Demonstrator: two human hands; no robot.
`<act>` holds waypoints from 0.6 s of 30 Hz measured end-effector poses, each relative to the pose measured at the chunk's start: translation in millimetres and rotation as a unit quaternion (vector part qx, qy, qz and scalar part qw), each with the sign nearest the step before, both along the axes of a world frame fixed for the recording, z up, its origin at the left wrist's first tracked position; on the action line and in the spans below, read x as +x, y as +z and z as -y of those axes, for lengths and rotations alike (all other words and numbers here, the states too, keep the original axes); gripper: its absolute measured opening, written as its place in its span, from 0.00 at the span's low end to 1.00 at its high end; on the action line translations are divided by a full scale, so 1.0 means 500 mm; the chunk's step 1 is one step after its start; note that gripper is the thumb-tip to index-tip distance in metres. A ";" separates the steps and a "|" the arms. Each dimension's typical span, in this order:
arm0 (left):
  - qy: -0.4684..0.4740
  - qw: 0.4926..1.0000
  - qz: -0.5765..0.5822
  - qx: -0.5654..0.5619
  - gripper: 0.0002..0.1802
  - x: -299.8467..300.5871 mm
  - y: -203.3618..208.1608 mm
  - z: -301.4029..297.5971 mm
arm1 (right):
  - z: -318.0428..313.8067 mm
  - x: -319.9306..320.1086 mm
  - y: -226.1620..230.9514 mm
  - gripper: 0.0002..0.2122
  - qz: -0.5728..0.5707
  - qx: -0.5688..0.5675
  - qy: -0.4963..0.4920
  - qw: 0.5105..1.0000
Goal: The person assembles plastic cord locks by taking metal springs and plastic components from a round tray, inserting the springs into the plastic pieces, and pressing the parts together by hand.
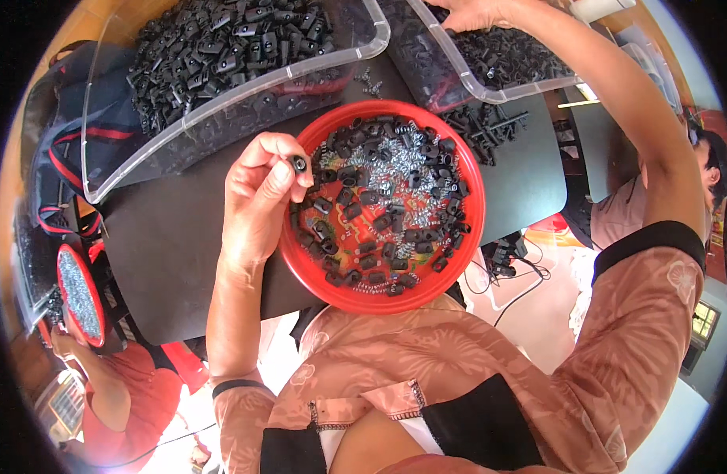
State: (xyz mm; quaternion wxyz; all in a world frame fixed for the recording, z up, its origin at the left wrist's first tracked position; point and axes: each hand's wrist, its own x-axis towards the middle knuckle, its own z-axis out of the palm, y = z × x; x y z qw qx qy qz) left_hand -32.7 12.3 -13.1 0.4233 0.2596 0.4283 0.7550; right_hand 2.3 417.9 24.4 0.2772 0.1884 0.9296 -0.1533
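Note:
My left hand (264, 189) is closed, pinching a small black plastic cord lock piece (298, 163) between thumb and fingers, its round hollow end showing. It is just over the left rim of a red round tray (304, 272). In the tray lie many black cord lock pieces (367, 246) and a heap of small metal springs (399, 170). My right arm stretches to the far right, where my right hand (475, 14) reaches into a clear plastic bin (490, 93) of small black parts (513, 59). The top edge of the picture cuts that hand off, and its fingers are partly hidden.
A larger clear bin (182, 126) of black cord lock pieces stands far left. Black stem-like parts (486, 130) lie on the dark table (166, 253) beyond the tray. One person (130, 387) sits left near a red tray of springs (79, 296); another (620, 209) is at right.

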 end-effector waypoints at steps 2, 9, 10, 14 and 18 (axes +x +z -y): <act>-0.001 1.000 0.012 0.020 0.12 -0.002 -0.004 0.000 | 0.015 -0.005 0.005 0.37 0.001 -0.018 -0.020 1.000; -0.003 0.999 0.028 0.040 0.10 -0.005 -0.008 0.000 | 0.050 -0.011 0.030 0.32 -0.002 -0.079 -0.048 0.996; -0.007 0.998 0.031 0.050 0.09 -0.006 -0.007 -0.002 | 0.041 -0.006 0.031 0.33 -0.019 -0.071 -0.087 0.993; -0.003 0.997 0.042 0.065 0.08 -0.012 -0.011 0.000 | 0.048 0.015 0.071 0.34 -0.087 -0.100 -0.191 0.973; -0.023 0.993 0.064 0.092 0.09 -0.010 -0.013 -0.022 | 0.016 0.068 0.127 0.26 -0.113 -0.292 -0.137 0.940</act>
